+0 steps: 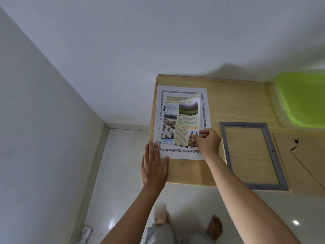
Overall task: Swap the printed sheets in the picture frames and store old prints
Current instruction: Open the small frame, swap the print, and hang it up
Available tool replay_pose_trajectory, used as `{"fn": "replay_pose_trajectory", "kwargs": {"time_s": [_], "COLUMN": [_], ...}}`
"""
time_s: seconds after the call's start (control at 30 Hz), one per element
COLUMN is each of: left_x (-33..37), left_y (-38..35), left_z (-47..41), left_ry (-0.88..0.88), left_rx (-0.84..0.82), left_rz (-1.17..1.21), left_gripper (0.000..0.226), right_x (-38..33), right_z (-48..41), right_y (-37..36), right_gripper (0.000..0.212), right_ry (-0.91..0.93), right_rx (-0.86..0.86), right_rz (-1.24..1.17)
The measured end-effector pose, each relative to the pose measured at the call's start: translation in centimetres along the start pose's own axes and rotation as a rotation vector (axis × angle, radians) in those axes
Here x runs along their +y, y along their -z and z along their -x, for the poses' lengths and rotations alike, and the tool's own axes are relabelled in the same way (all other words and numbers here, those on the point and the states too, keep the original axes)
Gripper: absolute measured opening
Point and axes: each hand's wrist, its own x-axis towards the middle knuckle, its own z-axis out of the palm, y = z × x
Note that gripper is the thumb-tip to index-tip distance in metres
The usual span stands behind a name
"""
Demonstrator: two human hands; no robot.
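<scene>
As left hand (153,166) presses, right hand (208,140) pinches: two sheets (186,120); one frame (242,124)

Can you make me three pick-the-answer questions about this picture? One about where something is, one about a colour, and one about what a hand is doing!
1. Where is the grey frame? A) left of the printed sheets B) right of them C) on the floor
2. What colour is the plastic lid at the far right of the table? A) red B) blue C) green
3. What is the right hand doing? A) pinching the top sheet B) lying flat C) holding the frame

Answers: 1 B, it lies on the table beside the sheets' right edge. 2 C, it is bright green. 3 A, its thumb and fingers pinch the colourful sheet's edge; the left hand lies flat.
</scene>
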Motion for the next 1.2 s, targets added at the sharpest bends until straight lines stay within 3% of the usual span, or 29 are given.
{"fn": "replay_pose_trajectory", "kwargs": {"time_s": [0.27,0.43,0.53,0.63,0.77,0.87,0.97,1.07,1.2], "left_x": [-0.3,0.8,1.9,5.0,12.9,18.3,21.6,24.0,25.5], "left_y": [1.3,2.2,3.2,4.5,7.3,8.4,8.2,7.4,6.4], "left_z": [-0.1,-0.8,-1.2,-2.3,-4.2,-5.2,-5.3,-4.3,-3.5], "left_ry": [0.039,0.108,0.164,0.117,0.028,-0.047,-0.06,-0.067,-0.085], "left_rx": [-0.057,-0.09,-0.014,0.098,-0.034,-0.103,-0.082,-0.056,-0.011], "left_rz": [0.047,0.09,0.153,0.398,0.758,0.863,0.913,0.945,0.896], "left_gripper": [0.078,0.059,0.049,0.042,0.056,0.064,0.072,0.074,0.072], "right_x": [0.5,0.5,0.4,0.0,-0.5,-0.1,0.7,2.2,3.8], "right_z": [0.0,-0.2,-0.3,-0.3,0.5,0.7,0.3,-0.3,-0.7], "right_y": [-0.1,1.4,2.7,4.2,7.2,10.1,12.9,15.3,17.4], "right_gripper": [0.007,0.02,0.026,0.03,0.03,0.03,0.038,0.039,0.042], "right_ry": [0.116,0.137,0.165,0.266,0.496,0.769,0.929,1.006,0.984], "right_rx": [0.027,0.024,0.011,0.018,0.061,0.069,0.034,0.013,-0.162], "right_rz": [-0.022,-0.068,-0.128,-0.165,-0.153,-0.028,0.072,0.103,0.015]}}
